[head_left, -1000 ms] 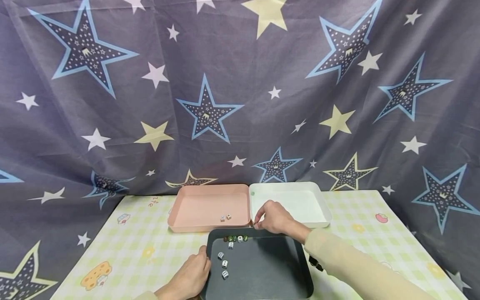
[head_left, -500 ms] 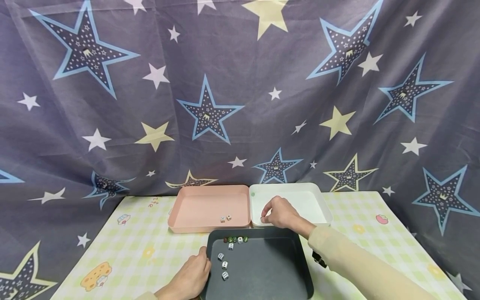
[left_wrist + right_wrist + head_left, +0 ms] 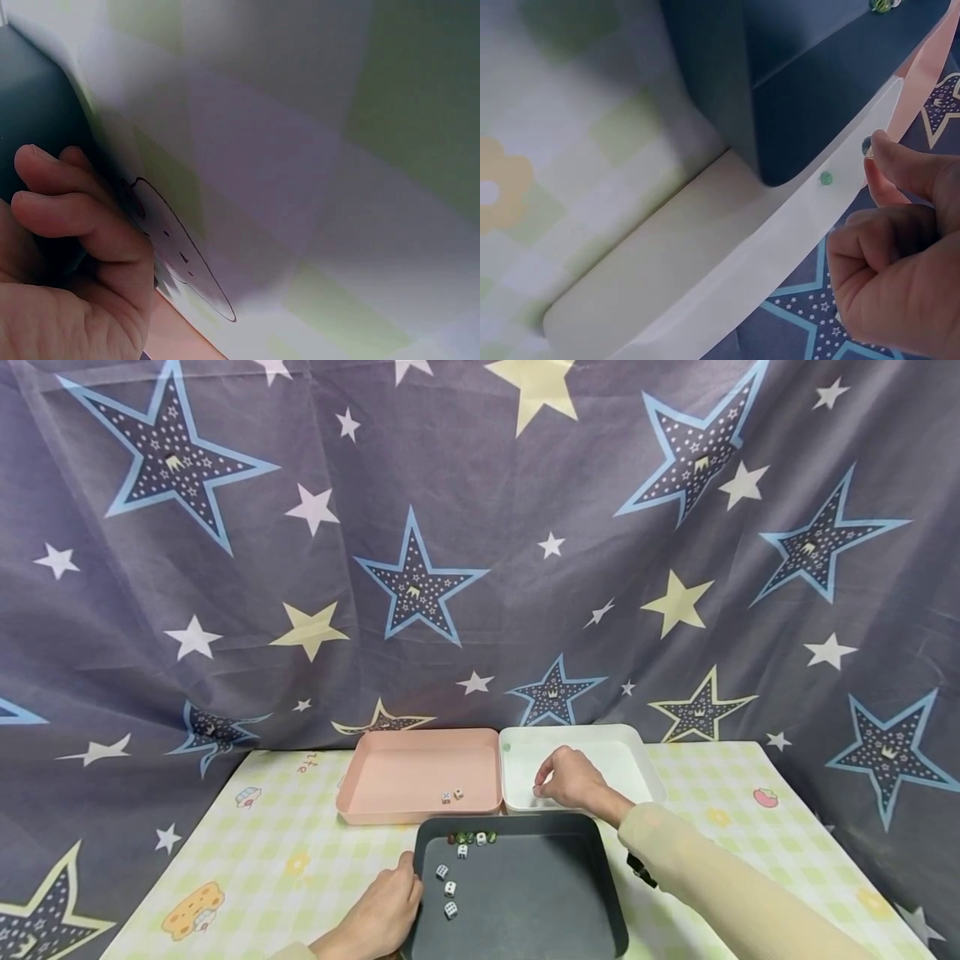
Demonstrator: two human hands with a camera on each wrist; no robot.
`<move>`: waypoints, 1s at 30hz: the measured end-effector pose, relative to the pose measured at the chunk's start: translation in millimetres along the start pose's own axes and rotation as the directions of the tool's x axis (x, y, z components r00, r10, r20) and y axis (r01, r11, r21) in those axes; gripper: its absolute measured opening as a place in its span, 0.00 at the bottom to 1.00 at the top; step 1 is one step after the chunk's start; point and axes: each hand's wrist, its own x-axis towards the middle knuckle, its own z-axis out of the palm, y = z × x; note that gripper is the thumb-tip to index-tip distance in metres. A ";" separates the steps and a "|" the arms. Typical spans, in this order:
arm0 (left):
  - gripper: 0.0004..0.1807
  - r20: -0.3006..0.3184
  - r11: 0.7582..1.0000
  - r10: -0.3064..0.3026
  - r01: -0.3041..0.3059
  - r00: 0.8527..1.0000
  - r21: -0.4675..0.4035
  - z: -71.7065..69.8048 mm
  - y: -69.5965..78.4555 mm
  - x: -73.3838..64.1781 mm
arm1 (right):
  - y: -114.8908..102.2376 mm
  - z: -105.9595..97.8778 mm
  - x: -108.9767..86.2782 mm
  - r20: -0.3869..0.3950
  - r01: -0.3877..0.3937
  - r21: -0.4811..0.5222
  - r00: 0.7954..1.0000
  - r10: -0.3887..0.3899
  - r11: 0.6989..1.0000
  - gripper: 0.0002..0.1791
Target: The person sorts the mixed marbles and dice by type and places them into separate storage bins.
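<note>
Above the white tray [image 3: 615,768], my right hand [image 3: 573,778] pinches a small dark marble [image 3: 867,146] between thumb and index finger; the marble barely shows in the head view. A green marble [image 3: 826,178] lies in the white tray near its far left corner. My left hand [image 3: 378,906] grips the left rim of the dark grey tray [image 3: 540,893], its fingers curled at the wall in the left wrist view. Inside that tray, a row of green and reddish marbles [image 3: 461,838] with a die [image 3: 482,839] lies along the far wall. Several white dice [image 3: 450,888] lie along the left.
The pink tray [image 3: 420,760] stands left of the white one, with two small dice [image 3: 452,796] near its front right corner. A checked cloth [image 3: 262,852] covers the table. Behind the trays hangs a star-patterned curtain [image 3: 480,568].
My right hand has moved right and slightly up, from the corner between the trays to over the white tray. The left hand has stayed at the dark tray's rim.
</note>
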 end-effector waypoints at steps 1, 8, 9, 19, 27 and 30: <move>0.10 -0.001 1.000 0.001 -0.001 1.000 0.000 -0.2 0.2 -0.1 | 1.3 -0.2 0.8 -0.003 -0.003 -0.002 1.000 0.003 1.000 0.06; 0.10 -0.013 1.000 -0.004 0.004 1.000 0.009 0.6 1.4 -0.6 | 9.4 0.9 7.4 -0.004 -0.036 -0.005 0.999 0.036 0.999 0.07; 0.10 -0.012 1.000 -0.006 0.006 1.000 0.009 0.8 1.6 -0.6 | 10.4 1.4 8.2 -0.004 -0.038 -0.007 0.999 0.038 0.999 0.07; 0.10 -0.010 1.000 -0.011 0.011 1.000 0.012 0.8 1.6 -0.4 | 13.1 1.8 11.0 -0.009 -0.032 -0.014 0.999 0.032 0.999 0.07; 0.10 -0.007 1.000 -0.008 0.008 1.000 -0.007 1.7 1.2 -0.5 | 12.5 3.4 11.7 0.012 -0.028 -0.020 1.000 0.028 0.999 0.06; 0.10 -0.006 1.000 -0.006 0.006 1.000 -0.014 1.7 1.3 -1.1 | 12.0 4.1 12.6 0.016 -0.027 -0.026 1.000 0.027 0.999 0.06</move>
